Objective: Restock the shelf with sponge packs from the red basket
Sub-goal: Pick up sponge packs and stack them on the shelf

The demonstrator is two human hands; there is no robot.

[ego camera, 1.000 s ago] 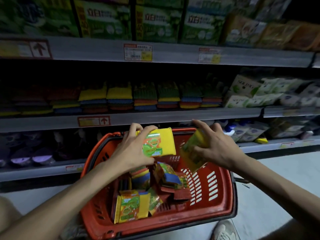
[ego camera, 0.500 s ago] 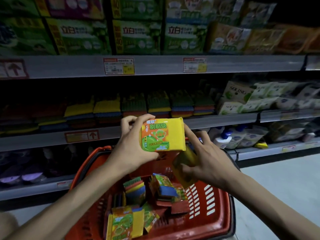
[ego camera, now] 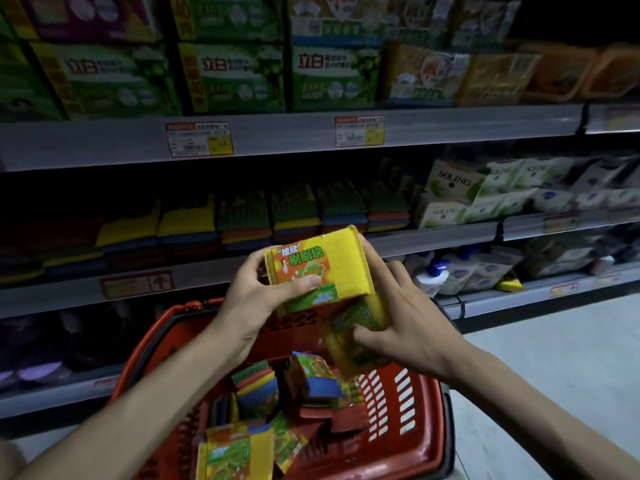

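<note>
The left hand [ego camera: 256, 299] grips a yellow, film-wrapped rectangular sponge pack [ego camera: 318, 268] at centre frame, thumb across its printed face, probably to keep the label outward for shelving. The right hand [ego camera: 405, 323] clamps a second pack [ego camera: 356, 337] just below, touching the upper pack's side. Both are held above the red slotted plastic basket [ego camera: 420, 403] at lower centre, which contains a heap of multicoloured sponge packs [ego camera: 311, 382]. The grey shelf [ego camera: 433, 237] of stacked sponges lies behind.
</note>
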